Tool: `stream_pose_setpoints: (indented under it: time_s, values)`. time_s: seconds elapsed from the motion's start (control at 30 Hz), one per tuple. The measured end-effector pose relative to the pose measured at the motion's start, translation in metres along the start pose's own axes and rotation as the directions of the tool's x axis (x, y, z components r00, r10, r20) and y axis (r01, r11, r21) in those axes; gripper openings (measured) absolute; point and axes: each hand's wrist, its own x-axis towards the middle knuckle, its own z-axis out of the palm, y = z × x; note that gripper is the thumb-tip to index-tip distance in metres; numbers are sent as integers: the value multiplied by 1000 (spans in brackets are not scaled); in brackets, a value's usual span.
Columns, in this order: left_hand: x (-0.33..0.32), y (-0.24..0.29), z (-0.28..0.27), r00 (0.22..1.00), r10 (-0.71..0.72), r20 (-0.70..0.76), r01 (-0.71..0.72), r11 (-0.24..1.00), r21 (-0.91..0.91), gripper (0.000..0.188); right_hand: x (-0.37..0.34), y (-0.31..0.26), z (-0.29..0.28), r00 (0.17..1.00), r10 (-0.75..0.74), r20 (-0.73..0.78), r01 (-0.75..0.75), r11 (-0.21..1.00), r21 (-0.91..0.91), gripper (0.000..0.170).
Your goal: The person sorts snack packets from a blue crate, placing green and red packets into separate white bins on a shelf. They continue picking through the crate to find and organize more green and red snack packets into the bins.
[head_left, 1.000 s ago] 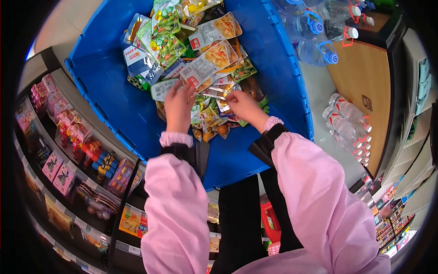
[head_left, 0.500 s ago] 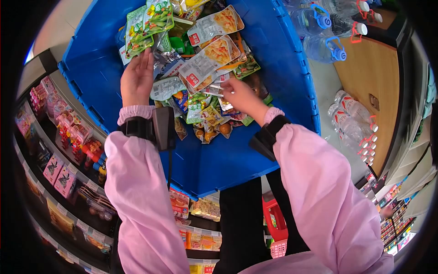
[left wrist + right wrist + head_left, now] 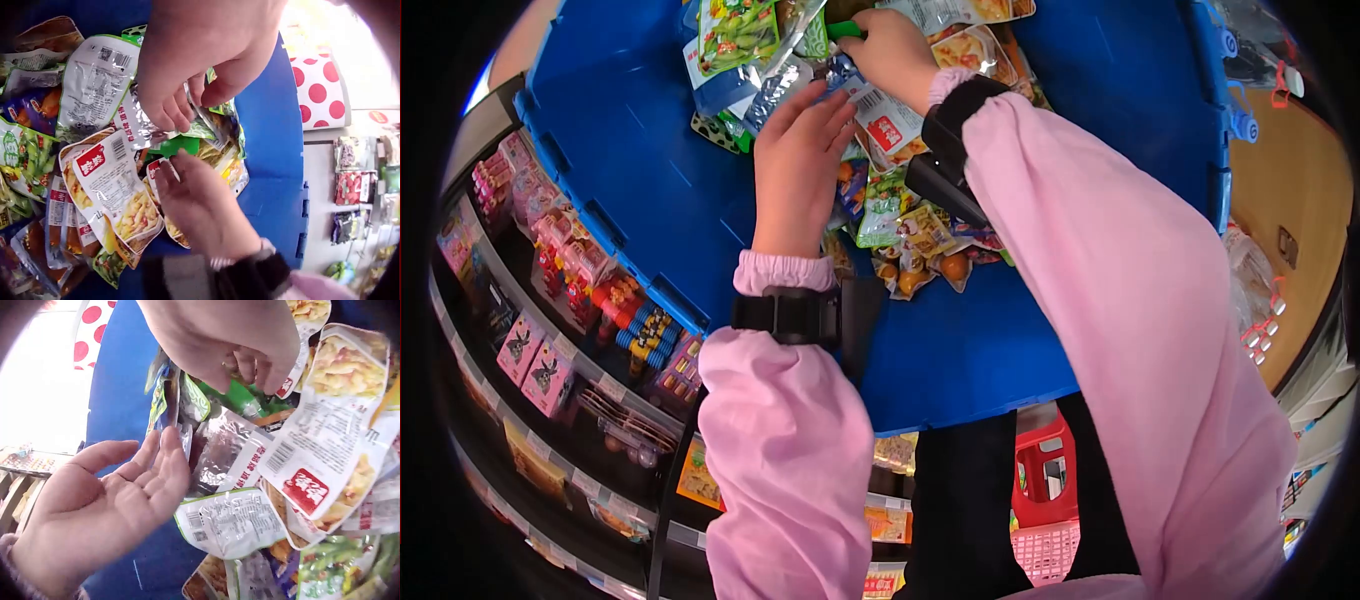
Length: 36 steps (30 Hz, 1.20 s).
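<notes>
In the head view, my left hand [image 3: 800,165] reaches over the left part of a heap of snack packets, fingers spread. The right wrist view shows that left hand [image 3: 112,506] palm up and relaxed, holding nothing, beside a silver packet [image 3: 228,450]. My right hand [image 3: 895,60] is bent down over the upper middle of the heap, its fingertips at a green packet [image 3: 846,30]. Thumb and fingers stand apart above this green packet [image 3: 240,397] in the right wrist view; any contact is unclear. A clear-and-white noodle-like packet [image 3: 328,425] lies beside it.
The heap lies in a large blue bin [image 3: 970,360], whose hinged rim borders it left and right. Shelves of goods [image 3: 550,380] stand at left, water bottles [image 3: 1250,280] at right. Below the bin is a red basket [image 3: 1045,545].
My right hand has moved up and left from the heap's middle to the green packet. My left hand went to the green vegetable packets at upper left, then came back right and away from them.
</notes>
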Motion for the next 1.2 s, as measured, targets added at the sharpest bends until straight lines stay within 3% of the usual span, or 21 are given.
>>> stream_pose_setpoints:
  time_s: [0.07, 0.1, 0.2, 0.3, 0.4, 0.43, 0.53, 0.57, 0.67, 0.77, 0.87, 0.9, 1.0, 1.03, 1.2]
  values:
    - [8, -6, 11, 998, 24, -50, -19, 995, 94, 29, -13, -10, -16, 1000, -12, 27, 12, 999, -34, 21]
    - [16, -12, 11, 1000, 17, -17, -16, 998, 62, 24, -21, -16, -26, 995, 40, 91, -38, 999, -28, 15]
    - [15, -11, 34, 993, -112, -44, 112, 994, -18, 34, -49, -19, -36, 976, 109, 191, -124, 990, 70, 12]
    - [24, -21, 31, 982, -59, -181, 80, 991, 111, 26, -66, -20, -35, 969, -9, 246, 1, 999, 33, 20]
    - [25, -21, 20, 977, 11, -211, 46, 964, 262, 22, -73, -12, -31, 966, -244, 86, 231, 962, 144, 21]
    - [23, -21, 17, 980, 24, -198, 34, 959, 281, 22, -70, -9, -33, 971, -201, 132, 169, 961, 219, 22]
    - [27, -19, 9, 982, 65, -175, 2, 934, 358, 21, -55, 5, -32, 997, -73, -13, 74, 991, 108, 20]
    - [29, -20, 8, 979, 96, -180, -24, 930, 367, 23, -51, 9, -32, 998, 57, -12, -56, 994, 90, 20]
    - [33, -21, 4, 971, 158, -182, -82, 927, 366, 23, -31, 27, -17, 993, 105, -57, -103, 994, 25, 24]
    - [27, -20, 0, 959, 192, -210, -97, 915, 392, 22, -14, 32, 6, 958, 15, -288, -19, 1000, -12, 23]
    - [15, -26, -3, 941, 250, -228, -141, 903, 405, 21, -10, 24, -6, 976, 129, -177, -122, 991, 47, 37]
    - [9, -26, -5, 933, 276, -233, -164, 899, 405, 21, -5, 25, -11, 968, 244, 61, -249, 964, 95, 50]
    - [-7, -31, -11, 935, 284, -210, -182, 897, 403, 21, -8, 29, -11, 978, 204, 35, -206, 976, 68, 27]
    - [-11, -31, -11, 934, 281, -219, -185, 909, 374, 21, -8, 25, -15, 916, 369, 154, -353, 928, -120, 33]
    - [-18, -29, -12, 911, 345, -227, -268, 911, 313, 21, -3, 38, 3, 948, 235, 215, -195, 962, -191, 41]
